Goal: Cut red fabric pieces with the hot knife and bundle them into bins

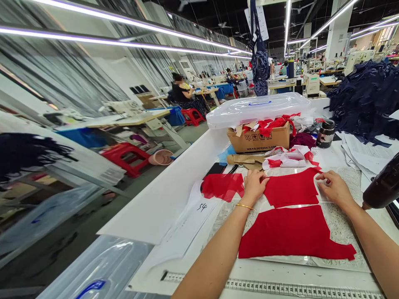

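Head view: left hand (254, 187) is pressing flat, fingers loosely spread, on the left edge of an upper red fabric panel (291, 187); right hand (335, 189) is resting open at that panel's right edge, not pinching. A lower red fabric panel (293, 234) is lying just below, on a speckled mat (341, 199) on the white table (174, 195). A sheer red piece (222, 186) and a paper pattern marked 54 (187, 211) are lying left of the left hand; a cardboard box (258, 141) holding red scraps is standing beyond, with a clear plastic tub (258, 109) just behind it.
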{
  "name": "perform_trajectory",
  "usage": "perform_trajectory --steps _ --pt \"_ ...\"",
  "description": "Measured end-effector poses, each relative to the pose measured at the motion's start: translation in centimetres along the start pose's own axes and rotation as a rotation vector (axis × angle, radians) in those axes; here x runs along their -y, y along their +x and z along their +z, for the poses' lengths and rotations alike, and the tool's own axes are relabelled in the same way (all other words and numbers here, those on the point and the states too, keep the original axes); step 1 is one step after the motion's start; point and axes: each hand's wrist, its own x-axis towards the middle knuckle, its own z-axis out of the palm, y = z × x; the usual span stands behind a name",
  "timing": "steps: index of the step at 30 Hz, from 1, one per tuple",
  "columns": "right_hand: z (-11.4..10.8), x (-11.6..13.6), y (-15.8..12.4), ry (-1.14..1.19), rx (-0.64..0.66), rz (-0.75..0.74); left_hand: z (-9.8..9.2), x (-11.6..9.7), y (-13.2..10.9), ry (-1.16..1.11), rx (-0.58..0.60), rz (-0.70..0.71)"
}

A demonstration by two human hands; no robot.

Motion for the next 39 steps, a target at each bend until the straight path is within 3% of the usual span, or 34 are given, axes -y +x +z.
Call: perform_trajectory --steps 10,23,28,32,39 --pt "-0.7 1.5 -0.5 0.008 0.276 -0.053 -0.8 0.3 -0.1 -0.020 0.049 -0.006" --pt "-0.6 1.0 -0.5 -0.033 0.310 -0.069 -1.4 1.0 -0.1 -0.150 0.111 0.005" --pt "-1.2 1.0 -0.6 -0.073 0.310 -0.108 -1.6 -0.3 -1.0 -0.254 0.148 0.132" --pt "-1.9 0.9 -0.7 -0.147 0.366 -0.044 -1.5 -1.3 -1.6 -0.298 0.216 0.209" --pt "-2.2 1.1 -0.7 -0.190 0.397 -0.006 -2.0 0.1 -1.0 -0.133 0.131 0.135"
